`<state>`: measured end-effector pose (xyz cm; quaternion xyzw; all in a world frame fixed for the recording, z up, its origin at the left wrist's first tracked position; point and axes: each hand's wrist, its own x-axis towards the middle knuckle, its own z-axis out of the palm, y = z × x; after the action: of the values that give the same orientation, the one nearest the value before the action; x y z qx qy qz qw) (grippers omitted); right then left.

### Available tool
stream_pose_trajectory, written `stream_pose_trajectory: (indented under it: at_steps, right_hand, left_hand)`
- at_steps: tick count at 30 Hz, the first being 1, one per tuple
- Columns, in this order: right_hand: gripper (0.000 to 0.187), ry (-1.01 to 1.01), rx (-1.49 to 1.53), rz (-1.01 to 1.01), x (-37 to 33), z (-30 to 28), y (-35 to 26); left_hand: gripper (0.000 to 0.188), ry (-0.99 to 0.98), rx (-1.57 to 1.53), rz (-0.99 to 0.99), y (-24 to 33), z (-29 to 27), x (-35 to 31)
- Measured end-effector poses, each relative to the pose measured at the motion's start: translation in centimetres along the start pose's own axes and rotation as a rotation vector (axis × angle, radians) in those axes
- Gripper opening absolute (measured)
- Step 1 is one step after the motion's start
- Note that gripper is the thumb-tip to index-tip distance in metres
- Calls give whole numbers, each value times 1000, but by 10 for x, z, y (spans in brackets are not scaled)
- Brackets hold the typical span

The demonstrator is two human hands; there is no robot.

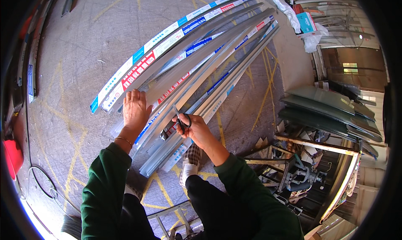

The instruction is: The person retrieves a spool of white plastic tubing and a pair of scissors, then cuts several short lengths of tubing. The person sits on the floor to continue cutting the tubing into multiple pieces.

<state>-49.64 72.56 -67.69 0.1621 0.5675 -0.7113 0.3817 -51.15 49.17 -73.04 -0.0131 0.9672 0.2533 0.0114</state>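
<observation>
Long metal profiles [190, 72], several of them wrapped in printed blue, white and red film, lie in a bundle slanting from lower left to far right. My left hand [135, 110] rests palm down on their near ends, fingers stretched out and close together. My right hand [197, 132] is closed around the black handles of a pair of scissors [179, 118], its blades pointing up and away over the bundle. Just left of that hand, a small dark object [163, 135] lies among the profiles; its kind is unclear.
A metal rack [314, 144] with tools and scraps stands at the right, near dark stacked panels [322, 110]. A blue and white box [306, 22] sits at the far right. More profiles [32, 68] and a black cable [31, 173] are at the left. A metal frame [178, 218] is by my feet.
</observation>
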Motion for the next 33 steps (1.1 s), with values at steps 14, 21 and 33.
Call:
stream_pose_trajectory:
  at_steps: [14,21,33]
  right_hand:
    - [47,-6,61,-12,-12,-2,4]
    - [42,-5,77,-1,-14,0,4]
    - [42,-68,130,152,-28,10,18]
  left_hand:
    - [54,16,-172,-157,-11,-17,-44]
    - [58,45,-81,-173,-7,-23,-31]
    - [59,140,36,-116,-12,-21,-27]
